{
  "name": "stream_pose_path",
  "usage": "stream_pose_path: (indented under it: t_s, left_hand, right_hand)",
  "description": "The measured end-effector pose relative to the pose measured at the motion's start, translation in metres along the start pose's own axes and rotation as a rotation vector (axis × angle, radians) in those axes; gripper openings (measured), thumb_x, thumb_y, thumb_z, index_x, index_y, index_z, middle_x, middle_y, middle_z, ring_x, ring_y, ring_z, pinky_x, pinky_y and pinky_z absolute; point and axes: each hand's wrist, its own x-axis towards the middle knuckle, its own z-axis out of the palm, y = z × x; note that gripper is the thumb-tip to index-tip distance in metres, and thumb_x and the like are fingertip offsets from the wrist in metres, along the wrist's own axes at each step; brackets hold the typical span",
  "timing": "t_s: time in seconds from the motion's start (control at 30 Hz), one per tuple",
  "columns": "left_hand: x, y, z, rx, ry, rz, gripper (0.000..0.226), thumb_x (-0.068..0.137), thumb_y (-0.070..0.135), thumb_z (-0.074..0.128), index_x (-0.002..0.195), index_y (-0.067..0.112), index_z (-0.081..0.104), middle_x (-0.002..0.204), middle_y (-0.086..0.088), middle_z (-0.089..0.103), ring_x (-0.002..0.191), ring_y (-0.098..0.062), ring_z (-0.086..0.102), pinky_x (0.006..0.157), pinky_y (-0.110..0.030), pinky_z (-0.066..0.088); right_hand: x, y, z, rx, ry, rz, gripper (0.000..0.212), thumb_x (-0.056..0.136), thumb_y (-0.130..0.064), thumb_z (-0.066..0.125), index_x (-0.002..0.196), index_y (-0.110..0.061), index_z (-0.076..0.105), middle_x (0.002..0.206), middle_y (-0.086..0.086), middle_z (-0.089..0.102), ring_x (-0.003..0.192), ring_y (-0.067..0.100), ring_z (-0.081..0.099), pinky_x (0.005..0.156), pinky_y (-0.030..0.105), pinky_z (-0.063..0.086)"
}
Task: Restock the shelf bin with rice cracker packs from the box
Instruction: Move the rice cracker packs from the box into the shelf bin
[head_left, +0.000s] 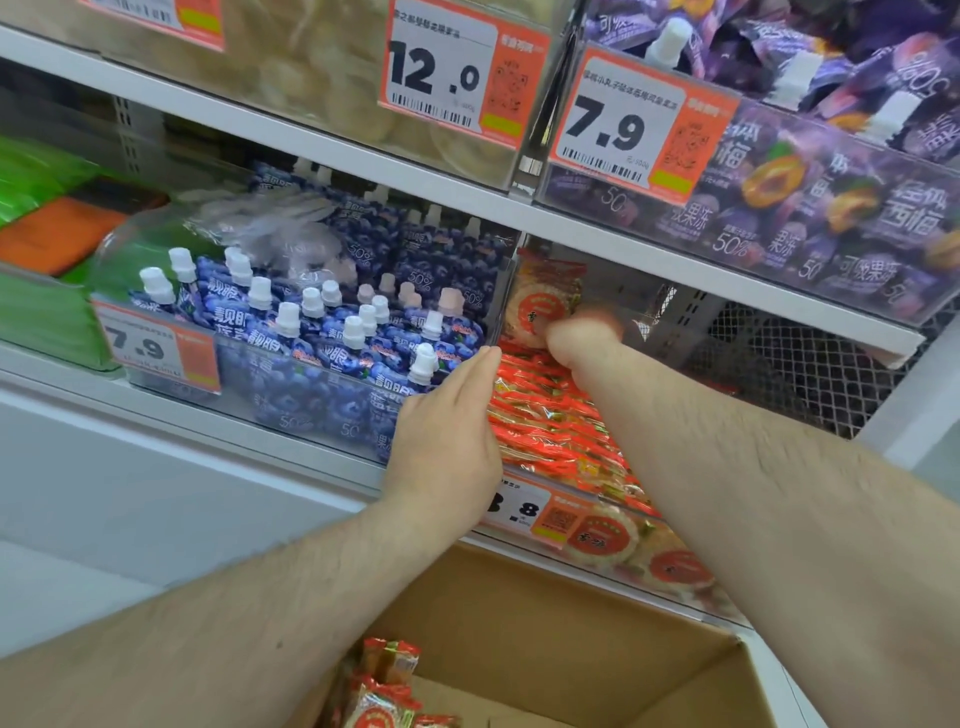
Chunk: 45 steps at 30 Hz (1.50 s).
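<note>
Right hand (576, 332) is blurred deep in the bin (675, 597), apparently on an upright rice cracker pack (545, 301); grip unclear. I hold left hand (447, 426) flat on the divider. Box (545, 613) below holds more.

Clear shelf bin (597, 558) w/ red-orange rice cracker packs (550, 431) stacked flat, cardboard box (524, 623) below, open
</note>
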Motion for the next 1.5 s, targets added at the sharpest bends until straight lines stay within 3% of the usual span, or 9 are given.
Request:
stream_pose_path:
  t_s: [0.2, 0.37, 0.57, 0.73, 0.87, 1.0, 1.23, 1.33, 1.5]
  left_hand:
    - [-0.002, -0.004, -0.004, -0.145, -0.039, 0.011, 0.054, 0.100, 0.014, 0.039, 0.152, 0.019, 0.028, 0.156, 0.006, 0.032, 0.143, -0.008, 0.026, 0.119, -0.041, 0.023]
    - [-0.014, 0.000, -0.003, -0.070, 0.084, 0.103, 0.052, 0.087, 0.029, 0.044, 0.136, 0.010, 0.047, 0.135, 0.000, 0.039, 0.120, -0.016, 0.040, 0.104, -0.041, 0.034]
    - [-0.024, 0.000, -0.011, -0.009, 0.187, 0.457, 0.035, 0.080, 0.022, 0.049, 0.114, 0.015, 0.049, 0.111, -0.002, 0.044, 0.101, -0.020, 0.047, 0.087, -0.035, 0.040]
    - [-0.054, -0.002, -0.004, 0.003, -0.211, 0.521, 0.025, 0.078, 0.023, 0.045, 0.091, 0.018, 0.065, 0.086, 0.006, 0.062, 0.079, -0.017, 0.060, 0.067, -0.033, 0.053]
    - [-0.083, -0.015, 0.003, 0.331, -0.769, 0.299, 0.024, 0.087, 0.023, 0.050, 0.108, 0.022, 0.063, 0.108, -0.001, 0.067, 0.101, -0.025, 0.062, 0.073, -0.029, 0.043]
    - [-0.100, -0.042, 0.015, 0.465, -1.092, 0.167, 0.030, 0.088, 0.025, 0.046, 0.114, 0.034, 0.059, 0.117, 0.005, 0.063, 0.106, -0.020, 0.059, 0.088, -0.037, 0.051]
    - [-0.122, -0.057, 0.036, 0.450, -1.312, 0.106, 0.032, 0.090, 0.025, 0.048, 0.119, 0.032, 0.060, 0.116, 0.009, 0.063, 0.105, -0.018, 0.059, 0.087, -0.038, 0.052]
    - [-0.123, -0.059, 0.043, 0.431, -1.328, 0.081, 0.030, 0.092, 0.025, 0.048, 0.119, 0.031, 0.059, 0.116, 0.009, 0.063, 0.104, -0.017, 0.059, 0.087, -0.038, 0.052]
    - [-0.124, -0.060, 0.050, 0.414, -1.334, 0.036, 0.030, 0.092, 0.024, 0.050, 0.120, 0.030, 0.059, 0.117, 0.009, 0.063, 0.105, -0.016, 0.058, 0.088, -0.037, 0.052]
  right_hand:
    - [-0.011, 0.001, -0.009, 0.216, -0.084, 0.076, 0.015, 0.096, -0.016, 0.052, 0.084, -0.008, 0.053, 0.100, 0.008, 0.059, 0.089, 0.021, 0.058, 0.091, 0.039, 0.055]
    - [-0.028, 0.012, -0.020, 0.330, -0.002, 0.117, 0.024, 0.086, -0.027, 0.073, 0.097, -0.008, 0.063, 0.093, 0.006, 0.069, 0.074, 0.019, 0.065, 0.062, 0.030, 0.056]
    - [-0.081, 0.024, -0.023, 0.113, 0.186, -0.026, 0.057, 0.084, -0.040, 0.067, 0.131, -0.016, 0.048, 0.119, 0.002, 0.062, 0.112, 0.027, 0.059, 0.100, 0.043, 0.044]
    - [-0.156, 0.056, -0.015, 0.292, 0.621, -0.723, 0.010, 0.080, -0.017, 0.057, 0.085, -0.012, 0.065, 0.075, 0.000, 0.061, 0.073, 0.018, 0.056, 0.072, 0.035, 0.047]
    - [-0.218, 0.109, 0.038, 0.244, 0.500, -1.047, 0.014, 0.075, -0.013, 0.056, 0.069, -0.006, 0.066, 0.060, 0.004, 0.059, 0.059, 0.022, 0.054, 0.057, 0.031, 0.043]
    - [-0.252, 0.179, 0.120, 0.118, 0.119, -0.653, 0.019, 0.074, -0.025, 0.048, 0.072, -0.013, 0.063, 0.057, -0.001, 0.057, 0.056, 0.024, 0.060, 0.051, 0.031, 0.049]
    - [-0.285, 0.254, 0.217, -0.156, -0.893, 0.257, 0.029, 0.092, -0.033, 0.058, 0.114, -0.016, 0.067, 0.111, 0.005, 0.069, 0.103, 0.023, 0.066, 0.071, 0.024, 0.052]
    - [-0.305, 0.271, 0.246, -0.001, -0.984, 0.457, 0.047, 0.091, -0.039, 0.063, 0.137, -0.035, 0.054, 0.131, 0.002, 0.059, 0.114, 0.021, 0.060, 0.091, 0.025, 0.050]
    - [-0.311, 0.289, 0.276, -0.094, -0.868, 0.627, 0.047, 0.077, -0.039, 0.078, 0.118, -0.019, 0.065, 0.113, 0.000, 0.067, 0.102, 0.016, 0.065, 0.086, 0.023, 0.053]
